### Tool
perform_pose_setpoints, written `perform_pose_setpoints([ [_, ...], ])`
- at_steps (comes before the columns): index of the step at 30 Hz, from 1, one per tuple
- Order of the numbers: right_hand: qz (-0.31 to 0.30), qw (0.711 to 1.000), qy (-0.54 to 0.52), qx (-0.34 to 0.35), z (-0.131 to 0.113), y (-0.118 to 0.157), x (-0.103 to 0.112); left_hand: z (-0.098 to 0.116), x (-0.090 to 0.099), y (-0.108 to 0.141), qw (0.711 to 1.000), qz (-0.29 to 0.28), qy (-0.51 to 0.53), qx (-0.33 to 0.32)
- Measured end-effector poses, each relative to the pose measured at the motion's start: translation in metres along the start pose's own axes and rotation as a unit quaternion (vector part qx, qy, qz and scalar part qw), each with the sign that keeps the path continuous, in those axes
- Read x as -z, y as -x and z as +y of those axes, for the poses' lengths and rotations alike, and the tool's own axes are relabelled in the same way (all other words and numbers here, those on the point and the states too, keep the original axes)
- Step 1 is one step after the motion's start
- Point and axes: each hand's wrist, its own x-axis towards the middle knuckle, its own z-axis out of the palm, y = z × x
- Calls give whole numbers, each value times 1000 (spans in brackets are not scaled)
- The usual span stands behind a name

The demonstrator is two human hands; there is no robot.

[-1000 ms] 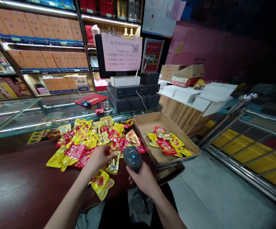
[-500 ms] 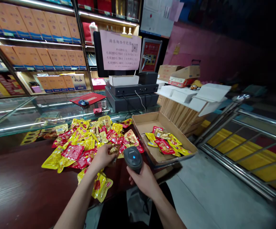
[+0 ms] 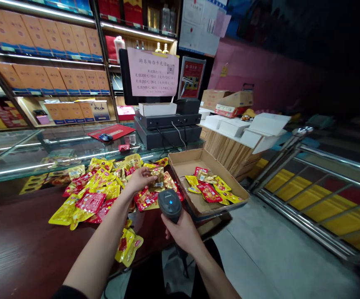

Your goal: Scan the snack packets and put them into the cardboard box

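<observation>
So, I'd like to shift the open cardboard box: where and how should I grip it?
I'd probably grip the cardboard box by its opposite left and right walls, coming from outside: they stand upright, and loose packets lie inside, so keep it level.

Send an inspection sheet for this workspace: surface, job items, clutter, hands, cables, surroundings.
Surface: dark reddish counter, glossy; glass counter behind it.
Job items: packet pile, yellow, red and gold; cardboard tray to its right, some packets inside; scanner with blue light on.
Clutter: mouse on red mat; yellow packets near the counter's front edge.
Left hand: holds gold packet.
Right hand: grips scanner.
Cables: pale cable down the back of the dark equipment.
Surroundings: shelves of orange boxes; metal railing at right.
</observation>
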Motion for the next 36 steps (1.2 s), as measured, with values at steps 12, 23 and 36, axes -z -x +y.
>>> perform_pose_setpoints([
  [12, 3, 1000, 1, 0, 3, -4, 1, 9, -5, -4, 1000, -11, -8, -4],
  [23, 15, 1000, 3, -14, 0, -6, 2, 6, -2, -13, 999, -16, -22, -26],
  [36, 114, 993, -30, -5, -6, 25, 78, 50, -78, -37, 994, -99, 27, -37],
])
